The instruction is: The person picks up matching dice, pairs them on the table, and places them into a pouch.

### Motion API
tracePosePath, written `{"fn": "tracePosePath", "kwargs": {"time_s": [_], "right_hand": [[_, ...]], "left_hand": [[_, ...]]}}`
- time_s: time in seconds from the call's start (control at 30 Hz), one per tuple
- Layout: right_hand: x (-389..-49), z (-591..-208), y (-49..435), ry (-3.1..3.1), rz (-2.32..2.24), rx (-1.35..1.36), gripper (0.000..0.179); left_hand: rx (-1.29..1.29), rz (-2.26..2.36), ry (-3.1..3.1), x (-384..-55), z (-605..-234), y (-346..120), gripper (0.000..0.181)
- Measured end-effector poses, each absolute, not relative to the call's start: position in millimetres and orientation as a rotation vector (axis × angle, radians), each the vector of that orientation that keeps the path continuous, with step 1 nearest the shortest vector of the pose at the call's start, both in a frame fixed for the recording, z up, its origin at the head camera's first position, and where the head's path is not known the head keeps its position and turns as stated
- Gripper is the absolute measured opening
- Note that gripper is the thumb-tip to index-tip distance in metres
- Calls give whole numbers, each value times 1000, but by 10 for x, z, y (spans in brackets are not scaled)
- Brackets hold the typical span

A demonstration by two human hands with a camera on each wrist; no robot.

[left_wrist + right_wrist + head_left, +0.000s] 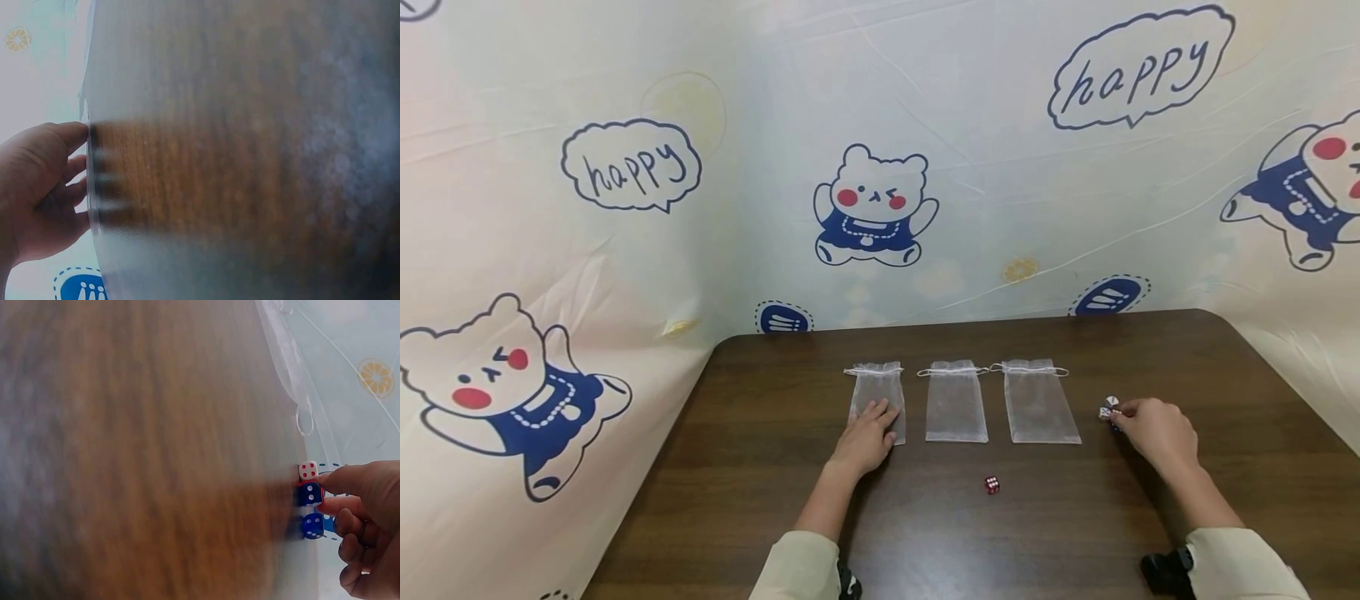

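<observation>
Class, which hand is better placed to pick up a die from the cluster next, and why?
Probably the right hand: it is at the clustered dice, whereas the left hand rests far off, on the leftmost mesh bag.

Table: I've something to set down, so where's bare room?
Free: from the left hand to the left edge of the table; on the near side of the red die; and from the right hand to the right edge. Crowded: the three bags, the left hand on the leftmost, and the dice at the right hand.

Brown wood-grain table [737, 467] against a pale cloth backdrop [985, 167].
I see blue-clad cartoon bears [868, 233] and "happy" speech bubbles [632, 165].
</observation>
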State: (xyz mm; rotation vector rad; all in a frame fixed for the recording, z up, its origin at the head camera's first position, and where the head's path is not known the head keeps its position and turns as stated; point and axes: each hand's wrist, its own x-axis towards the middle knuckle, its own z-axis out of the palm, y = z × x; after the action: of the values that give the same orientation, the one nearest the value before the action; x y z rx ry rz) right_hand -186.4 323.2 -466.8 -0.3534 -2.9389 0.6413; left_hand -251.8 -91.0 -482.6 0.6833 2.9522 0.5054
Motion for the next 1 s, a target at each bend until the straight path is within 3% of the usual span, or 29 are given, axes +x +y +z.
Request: {"fn": "tracePosePath", "kwargs": {"time_s": [1.0], "right_hand": [[-1775, -4499, 3104, -2786, 635, -285, 28]], "left_hand": [[679, 501, 2941, -2516, -4815, -912, 43]]}}
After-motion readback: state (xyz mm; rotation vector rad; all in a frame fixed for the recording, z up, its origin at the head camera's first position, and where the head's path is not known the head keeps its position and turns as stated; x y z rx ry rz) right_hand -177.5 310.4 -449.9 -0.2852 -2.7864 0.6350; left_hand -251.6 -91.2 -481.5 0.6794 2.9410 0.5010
